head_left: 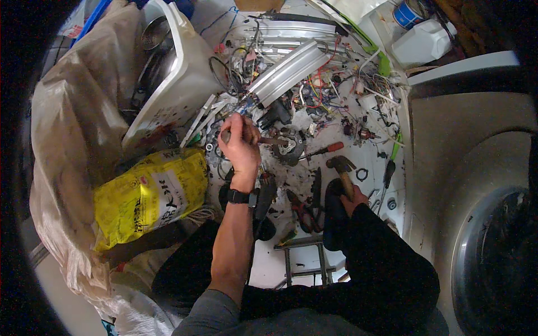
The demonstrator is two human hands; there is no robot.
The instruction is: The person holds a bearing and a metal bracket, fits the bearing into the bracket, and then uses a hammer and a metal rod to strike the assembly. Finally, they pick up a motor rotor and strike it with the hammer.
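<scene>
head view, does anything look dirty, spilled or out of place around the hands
Yes. Tangled wires and loose parts lie strewn over the white surface beyond the left hand, jumbled rather than sorted. The white bin also looks odd: dark reddish smears mark its outer wall.

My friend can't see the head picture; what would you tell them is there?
A person's left hand points a dark tool at a round part while the right hand holds a hammer. Beyond lie silver strips; at left, a yellow bag.
</scene>
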